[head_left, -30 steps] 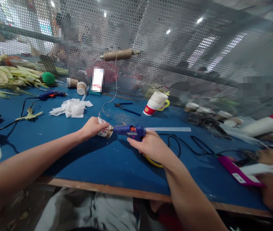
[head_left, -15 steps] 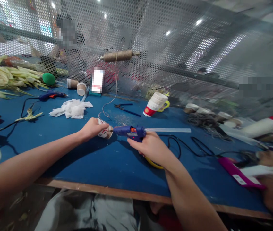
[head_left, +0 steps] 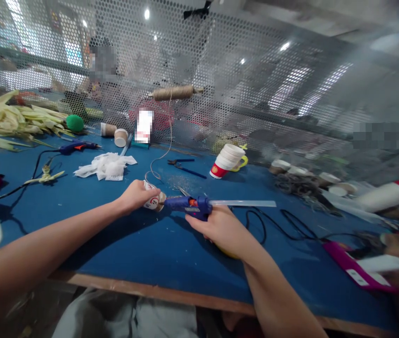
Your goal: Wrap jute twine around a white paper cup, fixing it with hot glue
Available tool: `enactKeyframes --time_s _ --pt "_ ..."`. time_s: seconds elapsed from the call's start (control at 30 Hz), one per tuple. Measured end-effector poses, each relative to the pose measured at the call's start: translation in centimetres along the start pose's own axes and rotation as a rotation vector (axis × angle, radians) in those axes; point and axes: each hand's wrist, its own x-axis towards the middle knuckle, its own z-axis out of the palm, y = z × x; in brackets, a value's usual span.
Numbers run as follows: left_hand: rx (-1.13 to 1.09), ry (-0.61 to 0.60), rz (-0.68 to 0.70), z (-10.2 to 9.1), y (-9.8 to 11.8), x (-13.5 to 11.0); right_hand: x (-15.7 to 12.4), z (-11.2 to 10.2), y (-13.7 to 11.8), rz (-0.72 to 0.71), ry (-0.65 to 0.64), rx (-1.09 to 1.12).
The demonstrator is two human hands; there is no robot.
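Gripping the cup over the bench, the left hand sits near the glue gun the right hand clasps; a slip by either could cause a burn or spoil the cup.

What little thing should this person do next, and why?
Perhaps gently squeeze the glue gun: the right hand grips it, its front end is right by the small cup in the left hand, and twine trails down toward that cup.
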Motion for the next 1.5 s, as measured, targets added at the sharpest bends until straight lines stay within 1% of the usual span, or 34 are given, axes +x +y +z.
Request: enactKeyframes --time_s 0.2,0.4,0.53,0.63,0.73,0.8,0.93,1.03,1.3,1.5 --pt "0.059 0.035 0.009 0.1 0.1 -0.1 0.3 0.1 0.4 0.000 0.054 0.021" --pt "0.085 0.074 0.012 0.1 -0.1 0.0 0.6 0.1 0.4 0.061 0.043 0.004" --pt "0.054 0.041 0.016 0.1 -0.1 0.1 0.3 0.1 0.2 0.033 0.047 -0.005" --pt "0.026 0.013 0.004 0.0 -0.1 0.1 0.1 0.0 0.1 0.000 0.025 0.008" --pt "0.002 -0.012 0.005 0.0 -0.1 0.0 0.0 0.0 0.1 -0.002 0.013 0.021" --pt "0.017 -0.005 0.011 0.0 0.1 -0.1 0.1 0.0 0.2 0.022 0.018 0.038" --pt "0.127 0.056 0.003 0.1 0.3 -0.3 0.4 0.0 0.3 0.124 0.007 0.115" --pt "0.149 0.059 0.015 0.0 0.3 -0.4 0.6 -0.1 0.2 0.173 -0.001 0.149" --pt "0.209 0.043 0.085 -0.1 -0.5 -0.1 1.1 -0.2 0.1 0.213 -0.026 0.136" --pt "0.226 0.025 0.106 -0.2 -0.5 -0.2 1.2 0.0 0.2 0.213 -0.032 0.162"
